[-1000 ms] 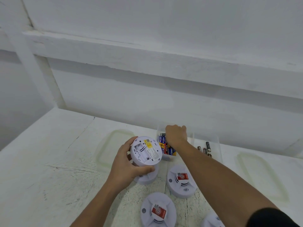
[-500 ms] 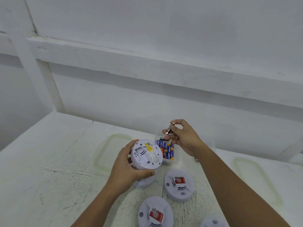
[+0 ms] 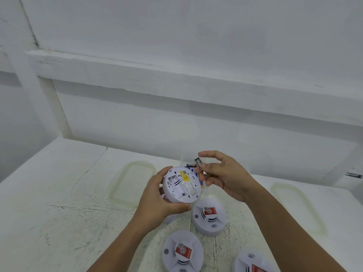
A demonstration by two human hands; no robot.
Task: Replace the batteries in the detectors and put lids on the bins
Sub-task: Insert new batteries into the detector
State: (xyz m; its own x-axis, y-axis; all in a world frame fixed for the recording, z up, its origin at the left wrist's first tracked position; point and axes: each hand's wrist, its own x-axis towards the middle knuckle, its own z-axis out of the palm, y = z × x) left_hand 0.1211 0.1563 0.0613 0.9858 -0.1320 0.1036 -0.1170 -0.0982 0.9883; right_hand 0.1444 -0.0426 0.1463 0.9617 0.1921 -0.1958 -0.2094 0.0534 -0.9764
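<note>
Head camera: the left hand has the held detector wrapped up. Its fingers curl over the far rim and the thumb clamps the near edge. The detector is lifted off the desk, back face and yellow label turned up toward us. The right hand pinches a single battery between thumb and fingertips. The battery is tilted, its lower end just beside the held detector's upper right rim; I cannot tell if they touch. Behind both, a pack of batteries peeks out, mostly hidden. Three more lie face up on the desk: the middle detector just below the held one, the front detector nearer us, and the corner detector cut off at the bottom. The left lid and right lid lie flat, well apart.
</note>
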